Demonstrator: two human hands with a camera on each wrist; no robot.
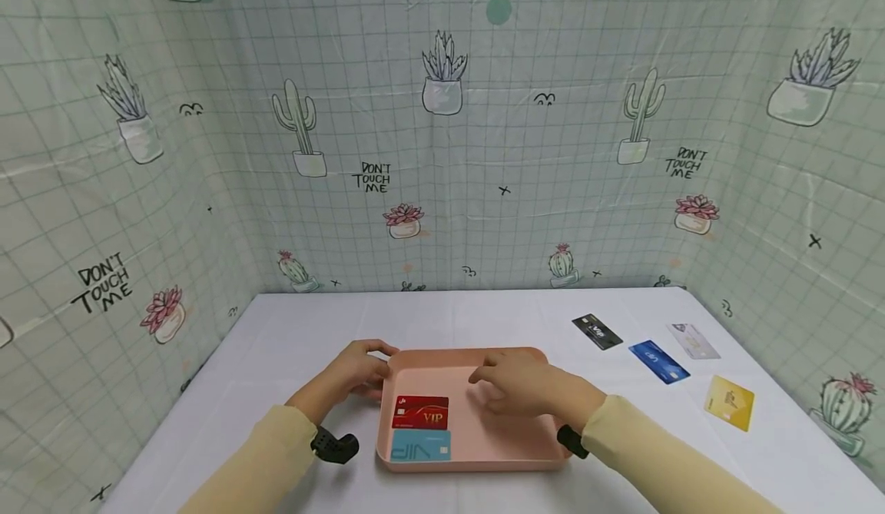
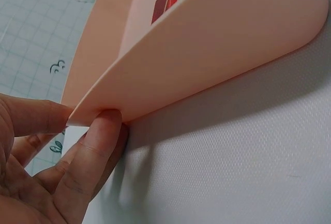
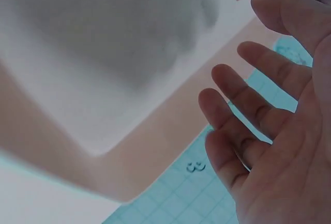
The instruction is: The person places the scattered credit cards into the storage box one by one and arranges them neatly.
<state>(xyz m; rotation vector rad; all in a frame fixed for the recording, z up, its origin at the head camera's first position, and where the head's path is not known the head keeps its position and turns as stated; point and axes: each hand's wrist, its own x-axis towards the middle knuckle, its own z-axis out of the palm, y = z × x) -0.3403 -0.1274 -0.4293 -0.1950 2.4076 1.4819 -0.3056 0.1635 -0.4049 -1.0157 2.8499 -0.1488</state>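
Note:
A shallow pink tray [image 1: 508, 445] sits near the front of the table. Inside it, on the left, lie a red VIP card [image 1: 419, 412] and, nearer me, a light blue VIP card [image 1: 420, 446]. My left hand [image 1: 356, 372] grips the tray's back left corner, its thumb [image 2: 101, 136] against the outer wall and the index finger at the rim. Over the tray's right half hovers my right hand [image 1: 518, 383], fingers loosely bent, holding nothing. In the right wrist view, its fingers [image 3: 227, 110] are spread apart above the tray.
On the table to the right of the tray lie a black VIP card [image 1: 598, 332], a blue card [image 1: 659, 362], a silver card [image 1: 694, 341] and a gold card [image 1: 730, 402]. Cactus-patterned cloth [image 1: 442, 153] walls in the white table [image 1: 290, 322] at the back and sides.

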